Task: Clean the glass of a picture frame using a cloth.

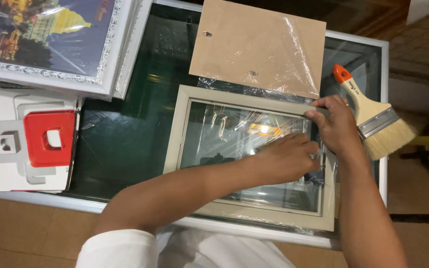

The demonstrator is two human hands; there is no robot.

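Note:
An empty beige picture frame [177, 134] with a glass pane [214, 139] lies flat on a glass-topped table [125, 139]. Crinkled clear plastic film covers the pane. My left hand [286, 159] rests on the film near the frame's right side, fingers pinched on it. My right hand [336, 124] grips the frame's upper right corner, thumb on the rail. A brown backing board [254, 44], partly in plastic wrap, lies just beyond the frame.
A wide paintbrush [373, 121] with an orange handle tip lies at the table's right edge. A silver-framed night city picture [50, 39] sits at top left, above a white box with a red block [48, 139]. The floor is brown tile.

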